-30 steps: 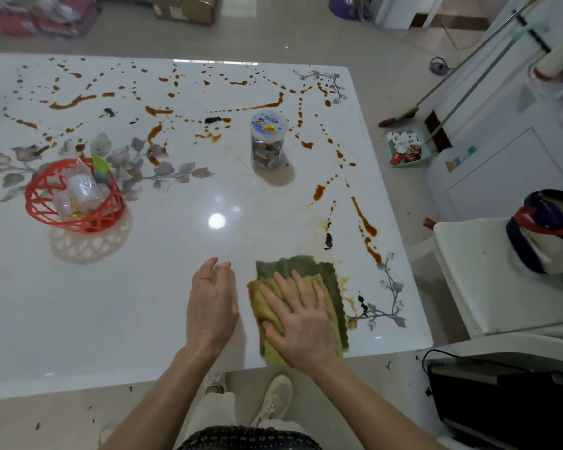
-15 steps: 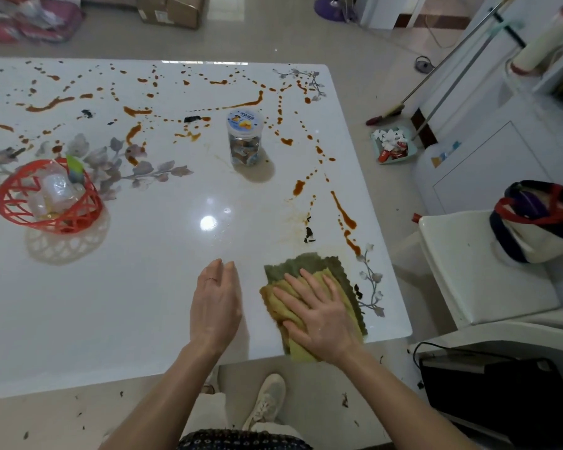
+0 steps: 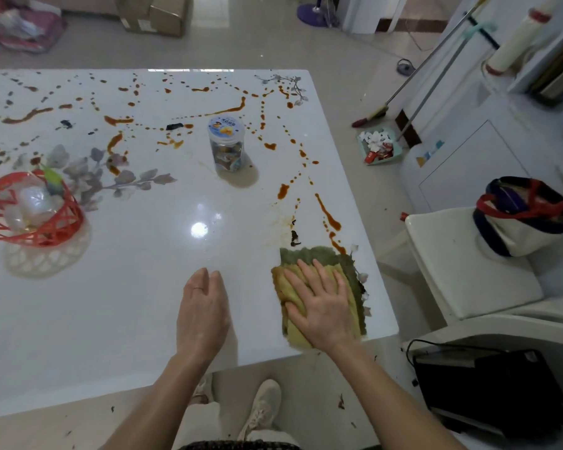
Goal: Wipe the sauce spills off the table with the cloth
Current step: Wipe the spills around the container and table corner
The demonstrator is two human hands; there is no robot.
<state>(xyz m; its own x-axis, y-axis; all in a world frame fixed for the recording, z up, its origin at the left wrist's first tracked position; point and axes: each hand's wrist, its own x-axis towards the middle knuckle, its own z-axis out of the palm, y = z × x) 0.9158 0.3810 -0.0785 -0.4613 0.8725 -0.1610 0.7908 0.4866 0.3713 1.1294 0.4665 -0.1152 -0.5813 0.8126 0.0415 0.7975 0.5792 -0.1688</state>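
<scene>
On the far left I see a red basket (image 3: 67, 206) with clear plastic things in it, standing on the white worktop (image 3: 111, 293). Brown sauce spills (image 3: 238, 107) run in lines and dots all over the far half of the worktop, and there are a few small dark bits among them. Near the middle stands a clear jar (image 3: 225, 146) with a blue and white lid, upright, with sauce dots around it. Closer to me, my left hand (image 3: 202, 316) lies flat on the bare worktop with its fingers straight and close together, and it holds nothing. Just to the right of it is the cloth (image 3: 322, 254), yellow folded over green, at the near right corner of the worktop and reaching the near edge. My right hand (image 3: 325, 306) presses flat on top of the cloth with the fingers straight and a little spread. A thick brown streak (image 3: 330, 219) runs down to the far edge of the cloth and touches it. Off the worktop to the right, a dustpan (image 3: 379, 147) full of scraps sits on the floor, and a white chair (image 3: 468, 280) holds a bag (image 3: 523, 219) with red handles.
</scene>
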